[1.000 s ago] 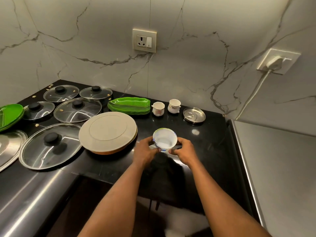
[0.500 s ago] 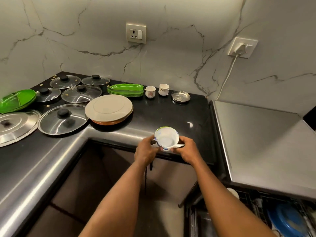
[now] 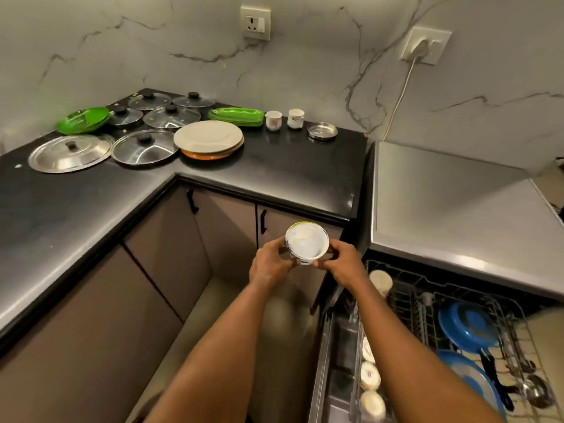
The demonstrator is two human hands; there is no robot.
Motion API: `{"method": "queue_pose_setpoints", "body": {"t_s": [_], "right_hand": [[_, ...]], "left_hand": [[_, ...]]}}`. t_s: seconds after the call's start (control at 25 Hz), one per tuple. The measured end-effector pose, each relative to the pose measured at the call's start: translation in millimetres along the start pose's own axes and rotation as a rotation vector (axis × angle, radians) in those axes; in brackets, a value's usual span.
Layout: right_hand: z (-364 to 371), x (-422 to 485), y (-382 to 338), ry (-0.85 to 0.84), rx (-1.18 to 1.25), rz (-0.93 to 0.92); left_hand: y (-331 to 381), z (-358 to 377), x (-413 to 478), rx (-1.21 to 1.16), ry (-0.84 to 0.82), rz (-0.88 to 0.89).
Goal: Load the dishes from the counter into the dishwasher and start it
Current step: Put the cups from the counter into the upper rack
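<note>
Head view, logged near to far. At 5 o'clock the rack stands pulled out, carrying a blue pan and a row of loaded cups along its left edge.

Just below frame centre, both hands hold the cup in mid-air over the floor. It is clear of the counter and just left of the rack's far corner, with its mouth up and tipped toward me. The left hand curls round the cup's 9 o'clock side. The right hand pinches low at its 3 o'clock side. I cannot see a handle.

My assessment is that the cup is light and rigid, with a smooth and probably slippery surface, and it would likely chip if knocked against the wire. I would grip the wall rather than the rim. One hand should be enough to turn it mouth-down.

From 10 to 12 o'clock the counter holds lids, stacked plates, green plates, two mugs and a steel dish, none of them loaded yet.
</note>
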State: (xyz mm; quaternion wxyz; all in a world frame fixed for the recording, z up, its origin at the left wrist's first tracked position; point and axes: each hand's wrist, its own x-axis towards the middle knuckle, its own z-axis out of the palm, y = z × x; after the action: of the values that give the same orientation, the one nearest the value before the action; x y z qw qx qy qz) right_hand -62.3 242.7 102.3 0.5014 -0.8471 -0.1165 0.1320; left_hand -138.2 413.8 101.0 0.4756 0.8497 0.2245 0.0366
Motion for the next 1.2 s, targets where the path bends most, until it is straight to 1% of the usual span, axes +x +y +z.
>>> {"method": "queue_pose_setpoints", "body": {"t_s": [0.08,0.16,0.36,0.52,0.64,0.72,0.92,1.04,1.2], "right_hand": [[2,-31,5,-0.018,0.024,0.025],[0,-58,6,-0.024,0.023,0.000],[0,-119,9,-0.018,0.039,-0.021],[10,-177,21,-0.048,0.028,-0.010],[14,-224,34,-0.108,0.005,0.022],[14,-249,43,-0.116,-0.010,0.033],[2,-289,72,-0.093,0.039,0.122],[-15,-303,91,-0.071,0.102,0.206],[-53,-314,126,-0.093,0.163,0.319]], "left_hand": [[-8,2,-26,0.000,0.005,-0.013],[-10,1,-55,-0.003,0.002,-0.017],[-17,-1,-117,0.001,-0.003,0.028],[-39,4,-170,-0.097,-0.025,0.033],[-56,15,-219,-0.187,-0.069,-0.035],[-62,24,-247,-0.215,-0.106,-0.091],[-71,55,-276,-0.221,-0.136,-0.162],[-60,84,-280,-0.218,-0.133,-0.239],[-33,145,-278,-0.186,-0.161,-0.269]]}}
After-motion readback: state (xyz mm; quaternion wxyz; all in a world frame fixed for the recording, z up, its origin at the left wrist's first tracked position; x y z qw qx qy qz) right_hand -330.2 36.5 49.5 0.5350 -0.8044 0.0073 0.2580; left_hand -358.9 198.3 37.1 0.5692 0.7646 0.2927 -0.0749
